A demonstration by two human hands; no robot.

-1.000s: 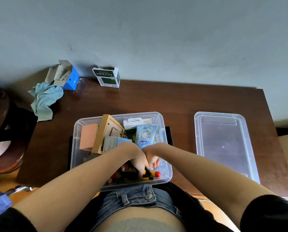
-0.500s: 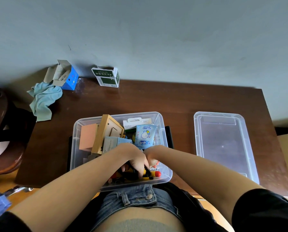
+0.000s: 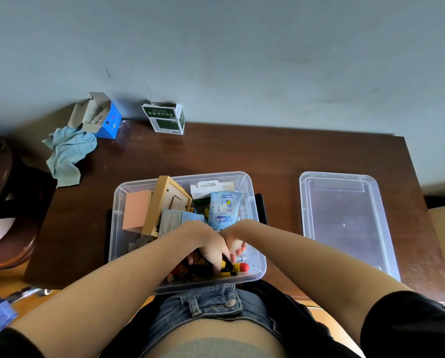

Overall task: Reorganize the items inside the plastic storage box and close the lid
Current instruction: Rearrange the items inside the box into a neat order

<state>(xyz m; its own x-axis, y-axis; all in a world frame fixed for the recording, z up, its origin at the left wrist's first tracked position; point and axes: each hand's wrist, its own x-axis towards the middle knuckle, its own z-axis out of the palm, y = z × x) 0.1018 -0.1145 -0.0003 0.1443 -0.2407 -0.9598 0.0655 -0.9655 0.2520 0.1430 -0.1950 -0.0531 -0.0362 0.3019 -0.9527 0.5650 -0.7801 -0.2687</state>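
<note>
A brown table [image 3: 280, 156] bears one clear storage box [image 3: 252, 192] at its near edge and one lid [image 3: 345, 223] lying flat, apart to the right; at the far left corner lie one teal cloth [image 3: 66, 156] and two small cartons, one blue carton [image 3: 107, 117] and one green carton [image 3: 167, 120]; inside the box stand a wooden frame [image 3: 164, 200], a pink block [image 3: 136, 210] and a wipes pack [image 3: 222, 210]; the left hand [image 3: 211, 246] grips a yellow-and-black tool [image 3: 231, 267] at the box's near end; the right hand [image 3: 235, 244] curls beside it, its hold hidden.

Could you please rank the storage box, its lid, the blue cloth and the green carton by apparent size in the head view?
1. storage box and lid: too alike to rank.
2. blue cloth.
3. green carton.
</note>
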